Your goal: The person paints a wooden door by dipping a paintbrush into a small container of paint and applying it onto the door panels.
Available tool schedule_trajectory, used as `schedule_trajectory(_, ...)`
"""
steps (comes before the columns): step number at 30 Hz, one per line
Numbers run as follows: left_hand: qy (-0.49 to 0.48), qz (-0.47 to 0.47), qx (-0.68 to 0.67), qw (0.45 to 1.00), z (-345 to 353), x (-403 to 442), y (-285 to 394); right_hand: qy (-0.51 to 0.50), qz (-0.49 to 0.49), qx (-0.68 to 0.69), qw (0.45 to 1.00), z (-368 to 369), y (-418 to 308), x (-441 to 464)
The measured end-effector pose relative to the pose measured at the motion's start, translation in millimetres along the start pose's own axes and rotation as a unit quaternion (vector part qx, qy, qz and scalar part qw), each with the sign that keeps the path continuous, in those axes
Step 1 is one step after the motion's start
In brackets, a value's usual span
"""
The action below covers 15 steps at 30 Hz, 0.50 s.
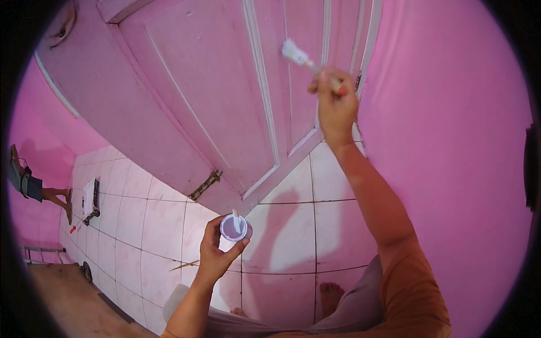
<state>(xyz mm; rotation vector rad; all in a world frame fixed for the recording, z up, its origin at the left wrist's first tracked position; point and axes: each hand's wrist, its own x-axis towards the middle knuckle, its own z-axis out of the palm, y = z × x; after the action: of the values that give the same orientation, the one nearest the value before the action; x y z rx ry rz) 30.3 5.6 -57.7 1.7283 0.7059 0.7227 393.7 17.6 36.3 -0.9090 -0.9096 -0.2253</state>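
My right hand (pixel 336 98) is raised in front of the door and closed around the handle of a paintbrush (pixel 295 52). White paint covers the bristles, which point up and left at a door panel; whether they touch it I cannot tell. Lower down, my left hand (pixel 217 253) grips a small round paint cup (pixel 226 237). A white stick (pixel 236 220) stands in the cup, leaning on its rim. The pink panelled door (pixel 197 84) has white strips along its mouldings and a rusty bolt (pixel 206 185) near its bottom edge.
Pink wall (pixel 445 146) rises close on the right. White tiles (pixel 287 236) cover the floor, with a thin stick (pixel 185 265) lying on them. Far left, another person (pixel 34 186) stands near a white-topped object (pixel 89 198). A brown surface (pixel 73 298) occupies the lower left.
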Motion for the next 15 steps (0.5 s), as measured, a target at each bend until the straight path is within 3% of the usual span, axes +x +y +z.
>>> schedule_trajectory(2, -0.002, 0.003, 0.006, 1.0, -1, -1, -1, -0.08, -0.046, -0.159, 0.983, -19, 25, -28)
schedule_trajectory(8, 0.002, 0.01, -0.007, 1.0, -1, -3, 1, -0.178, 0.018, -0.256, 0.95, -58, 47, -104)
schedule_trajectory(10, 0.0, 0.009, -0.012, 1.0, 0, -3, 3, -0.204, 0.089, -0.28, 0.934, -61, 49, -111)
schedule_trajectory(14, -0.003, 0.009, -0.014, 1.0, 0, -3, 5, -0.219, 0.08, -0.304, 0.924, -50, 42, -82)
schedule_trajectory(15, -0.002, 0.009, -0.013, 1.0, 0, -3, 4, -0.204, 0.027, -0.299, 0.932, -43, 40, -66)
